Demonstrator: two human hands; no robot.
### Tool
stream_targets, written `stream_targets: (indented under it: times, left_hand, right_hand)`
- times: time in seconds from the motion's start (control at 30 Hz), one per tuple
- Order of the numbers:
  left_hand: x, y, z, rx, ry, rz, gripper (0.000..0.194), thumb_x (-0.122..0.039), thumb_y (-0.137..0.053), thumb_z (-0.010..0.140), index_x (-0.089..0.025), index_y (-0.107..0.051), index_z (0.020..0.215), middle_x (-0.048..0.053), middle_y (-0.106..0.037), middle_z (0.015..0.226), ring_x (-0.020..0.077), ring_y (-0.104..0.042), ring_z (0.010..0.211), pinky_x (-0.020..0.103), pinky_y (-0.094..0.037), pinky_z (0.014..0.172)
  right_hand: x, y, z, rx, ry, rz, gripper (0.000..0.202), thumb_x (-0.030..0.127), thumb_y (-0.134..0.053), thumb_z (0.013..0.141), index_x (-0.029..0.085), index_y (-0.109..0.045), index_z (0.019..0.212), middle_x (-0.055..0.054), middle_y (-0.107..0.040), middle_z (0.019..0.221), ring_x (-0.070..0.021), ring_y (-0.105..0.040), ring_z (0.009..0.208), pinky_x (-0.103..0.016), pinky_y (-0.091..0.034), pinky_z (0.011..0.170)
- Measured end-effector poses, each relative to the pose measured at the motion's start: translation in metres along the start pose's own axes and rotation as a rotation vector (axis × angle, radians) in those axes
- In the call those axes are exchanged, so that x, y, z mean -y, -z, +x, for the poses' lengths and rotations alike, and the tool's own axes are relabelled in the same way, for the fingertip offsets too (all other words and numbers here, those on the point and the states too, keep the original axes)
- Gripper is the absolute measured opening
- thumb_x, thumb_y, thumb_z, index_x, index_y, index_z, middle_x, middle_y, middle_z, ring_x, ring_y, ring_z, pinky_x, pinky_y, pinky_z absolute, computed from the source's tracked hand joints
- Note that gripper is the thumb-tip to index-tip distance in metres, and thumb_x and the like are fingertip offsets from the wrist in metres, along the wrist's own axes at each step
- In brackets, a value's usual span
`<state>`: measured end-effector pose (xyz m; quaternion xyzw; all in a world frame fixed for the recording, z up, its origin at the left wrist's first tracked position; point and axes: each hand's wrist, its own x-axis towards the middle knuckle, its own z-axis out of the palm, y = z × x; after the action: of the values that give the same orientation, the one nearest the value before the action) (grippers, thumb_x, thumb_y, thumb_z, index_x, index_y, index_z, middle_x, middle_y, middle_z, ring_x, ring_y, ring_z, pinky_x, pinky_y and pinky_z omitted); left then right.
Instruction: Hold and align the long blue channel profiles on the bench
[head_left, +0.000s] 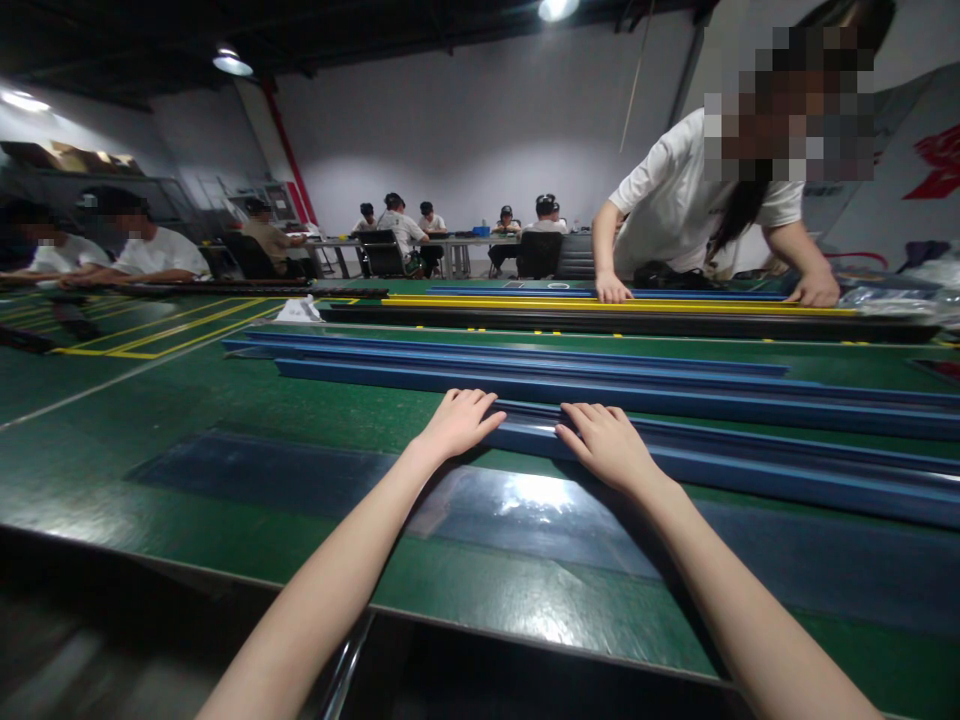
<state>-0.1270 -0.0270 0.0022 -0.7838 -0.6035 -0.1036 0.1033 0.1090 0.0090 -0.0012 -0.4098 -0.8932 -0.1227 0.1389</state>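
A long blue channel-shaped strip [529,432] lies across the green table, running off to the right. My left hand [461,420] grips its left end, fingers over the top and thumb toward the near side. A short way to the right, my right hand [609,440] holds the same strip, its fingertips on the upper edge and its thumb along the near wall. Just beyond lie more blue strips [450,378], parallel to the held one. Nearer to me, under my forearms, a flat glossy clear sheet [300,475] lies on the table.
Across the table [97,480] a co-worker [675,200] leans over with both hands on a yellow strip [675,306] beside a black one [525,322]. A small white object [300,310] sits left of these. Several people are seated in the background.
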Motion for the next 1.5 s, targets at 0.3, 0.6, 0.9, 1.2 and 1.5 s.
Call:
stream_targets:
  times: [0.3, 0.6, 0.9, 1.2, 1.5]
  left_hand:
    - [0.0005, -0.0008, 0.0000, -0.006, -0.001, 0.011, 0.048, -0.046, -0.023, 0.091, -0.017, -0.048, 0.120, 0.008, -0.055, 0.119, 0.0206, -0.048, 0.108, 0.035, -0.030, 0.092]
    - [0.0001, -0.0004, 0.0000, 0.000, -0.002, 0.016, 0.048, -0.046, -0.022, 0.091, -0.017, -0.048, 0.120, 0.008, -0.055, 0.120, 0.0206, -0.048, 0.108, 0.035, -0.030, 0.091]
    - [0.0003, -0.0008, -0.0002, -0.003, 0.001, 0.023, 0.046, -0.044, -0.023, 0.091, -0.018, -0.047, 0.120, 0.008, -0.055, 0.118, 0.0207, -0.048, 0.107, 0.035, -0.030, 0.091]
    - [-0.0009, 0.0001, 0.0000, 0.007, -0.001, 0.034, 0.044, -0.041, -0.023, 0.091, -0.017, -0.048, 0.120, 0.008, -0.055, 0.118, 0.0209, -0.048, 0.107, 0.035, -0.031, 0.090]
    - [-0.0006, 0.0000, -0.0001, 0.000, -0.001, 0.031, 0.044, -0.041, -0.023, 0.091, -0.018, -0.048, 0.120, 0.008, -0.055, 0.118, 0.0205, -0.048, 0.106, 0.035, -0.031, 0.090]
  right_hand:
    - [0.0003, -0.0001, -0.0001, -0.004, 0.001, -0.006, 0.048, 0.042, -0.025, 0.091, 0.013, -0.049, 0.120, -0.011, -0.058, 0.115, -0.0218, -0.051, 0.101, -0.033, -0.031, 0.082]
    - [-0.0004, -0.0008, 0.0002, -0.008, 0.004, 0.001, 0.048, 0.042, -0.025, 0.091, 0.013, -0.050, 0.119, -0.011, -0.058, 0.115, -0.0221, -0.051, 0.101, -0.034, -0.031, 0.083]
    - [-0.0005, -0.0005, 0.0002, -0.006, 0.004, 0.008, 0.049, 0.043, -0.024, 0.090, 0.014, -0.050, 0.120, -0.011, -0.058, 0.115, -0.0219, -0.051, 0.101, -0.034, -0.031, 0.082]
    - [-0.0005, -0.0008, 0.0000, -0.001, 0.003, -0.001, 0.049, 0.042, -0.025, 0.091, 0.013, -0.049, 0.120, -0.011, -0.058, 0.116, -0.0221, -0.051, 0.102, -0.034, -0.031, 0.083]
    - [-0.0002, -0.0004, 0.0000, 0.001, 0.004, -0.003, 0.048, 0.043, -0.024, 0.091, 0.014, -0.050, 0.120, -0.011, -0.058, 0.117, -0.0222, -0.051, 0.102, -0.034, -0.031, 0.083]
